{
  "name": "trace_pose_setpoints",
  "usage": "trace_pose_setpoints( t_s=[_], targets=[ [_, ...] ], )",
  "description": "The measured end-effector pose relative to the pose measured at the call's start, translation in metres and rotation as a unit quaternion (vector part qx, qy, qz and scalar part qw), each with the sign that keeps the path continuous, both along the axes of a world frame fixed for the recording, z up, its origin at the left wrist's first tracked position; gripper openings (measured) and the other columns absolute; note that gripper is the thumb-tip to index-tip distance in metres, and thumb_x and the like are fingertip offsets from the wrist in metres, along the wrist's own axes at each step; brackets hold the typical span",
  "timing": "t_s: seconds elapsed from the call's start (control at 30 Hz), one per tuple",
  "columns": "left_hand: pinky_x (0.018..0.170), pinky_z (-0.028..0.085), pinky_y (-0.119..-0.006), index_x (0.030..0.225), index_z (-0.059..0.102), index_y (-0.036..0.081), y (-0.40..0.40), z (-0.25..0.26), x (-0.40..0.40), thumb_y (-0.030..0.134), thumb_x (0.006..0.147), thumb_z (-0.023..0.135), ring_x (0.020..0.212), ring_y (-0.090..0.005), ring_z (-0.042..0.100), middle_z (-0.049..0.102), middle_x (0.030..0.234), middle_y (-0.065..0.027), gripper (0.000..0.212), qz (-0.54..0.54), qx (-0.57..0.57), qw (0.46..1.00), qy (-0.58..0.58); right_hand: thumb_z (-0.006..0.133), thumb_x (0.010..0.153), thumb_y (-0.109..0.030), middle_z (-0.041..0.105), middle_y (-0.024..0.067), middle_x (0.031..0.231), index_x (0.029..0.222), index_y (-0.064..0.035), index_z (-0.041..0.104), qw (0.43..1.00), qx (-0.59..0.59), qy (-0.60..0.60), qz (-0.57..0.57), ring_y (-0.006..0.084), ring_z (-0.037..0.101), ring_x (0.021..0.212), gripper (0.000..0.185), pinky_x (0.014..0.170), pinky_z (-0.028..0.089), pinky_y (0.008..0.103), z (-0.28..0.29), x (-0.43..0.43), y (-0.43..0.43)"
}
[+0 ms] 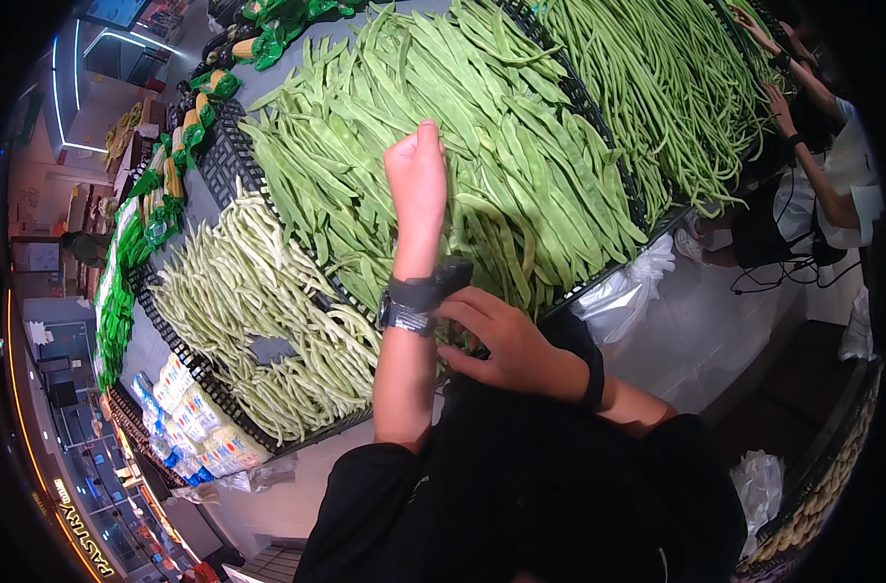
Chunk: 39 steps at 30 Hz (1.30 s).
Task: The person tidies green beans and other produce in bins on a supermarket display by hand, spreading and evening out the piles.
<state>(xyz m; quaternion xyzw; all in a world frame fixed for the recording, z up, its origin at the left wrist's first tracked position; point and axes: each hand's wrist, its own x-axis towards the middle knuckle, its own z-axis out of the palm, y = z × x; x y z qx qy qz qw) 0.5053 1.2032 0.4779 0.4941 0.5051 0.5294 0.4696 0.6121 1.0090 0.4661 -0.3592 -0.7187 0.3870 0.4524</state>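
My left hand is curled into a fist with the thumb uppermost, raised over a heap of flat green beans. Around its wrist sit a black strap with a dark module and, just below, a wristwatch with a metal band. My right hand reaches across to that wrist, its fingertips at the watch band and strap. Its thumb and index finger are apart, and I see nothing held between them. Darker beans lie in shadow beside my left forearm.
Paler beans fill the crate at left, with bagged white produce beyond. Long thin green beans lie at right. Wrapped corn lines the back. Another person's hand is at upper right; plastic bags hang off the display edge.
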Motion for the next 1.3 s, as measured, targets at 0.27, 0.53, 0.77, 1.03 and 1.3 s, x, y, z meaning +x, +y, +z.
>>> trace_pose_setpoints(
  t_s=[0.27,0.53,0.77,1.03,1.3],
  targets=[
    [0.048,0.024,-0.028,0.062,0.042,0.014,0.003,-0.001,-0.017,0.029,0.110,0.057,0.050,-0.0047,0.031,0.039,0.057,0.0084,0.053,0.032,0.050,0.995,0.083,0.074,0.094,-0.016,0.064,0.0133,0.119,0.151,-0.0105,0.055,0.992,-0.070,0.036,0.098,0.0314,0.067,0.093,0.060,0.080,0.058,0.0402,0.001,-0.005,0.001],
    [0.052,0.024,-0.031,0.065,0.039,0.009,-0.004,-0.004,-0.020,0.030,0.112,0.057,0.056,-0.0059,0.027,0.035,0.060,0.0077,0.055,0.009,0.099,0.979,0.179,0.071,0.095,-0.014,0.066,0.0105,0.110,0.143,-0.0127,0.063,0.995,0.055,-0.013,0.079,0.0299,0.069,0.085,0.048,0.072,0.057,0.0392,-0.004,0.012,0.013],
    [0.080,0.047,-0.039,0.090,0.059,0.000,-0.036,-0.012,-0.014,0.005,0.089,0.064,0.085,-0.0299,0.055,0.061,0.090,-0.0129,0.007,0.043,0.354,0.861,0.362,0.071,0.096,-0.013,0.073,0.0128,0.099,0.108,-0.0038,0.074,0.968,-0.136,-0.051,-0.206,0.0289,0.071,0.083,0.016,0.073,0.058,0.0362,-0.033,0.092,0.050],
    [0.099,0.042,-0.043,0.101,0.061,0.004,-0.050,-0.023,-0.007,0.000,0.085,0.066,0.106,-0.0323,0.055,0.063,0.107,-0.0128,0.017,-0.004,0.352,0.837,0.419,0.075,0.093,-0.019,0.068,0.0159,0.109,0.119,-0.0054,0.067,0.924,-0.102,-0.239,-0.282,0.0397,0.069,0.095,0.030,0.080,0.056,0.0480,-0.101,0.115,0.076],
    [0.088,0.049,-0.039,0.098,0.065,0.003,-0.053,0.002,-0.056,0.006,0.094,0.065,0.095,-0.0290,0.059,0.064,0.096,-0.0111,0.005,-0.107,0.190,0.900,0.377,0.079,0.090,-0.021,0.065,0.0118,0.102,0.105,-0.0035,0.068,0.925,-0.082,-0.226,-0.295,0.0276,0.066,0.075,0.026,0.071,0.054,0.0422,-0.136,0.112,0.075]
  ],
)
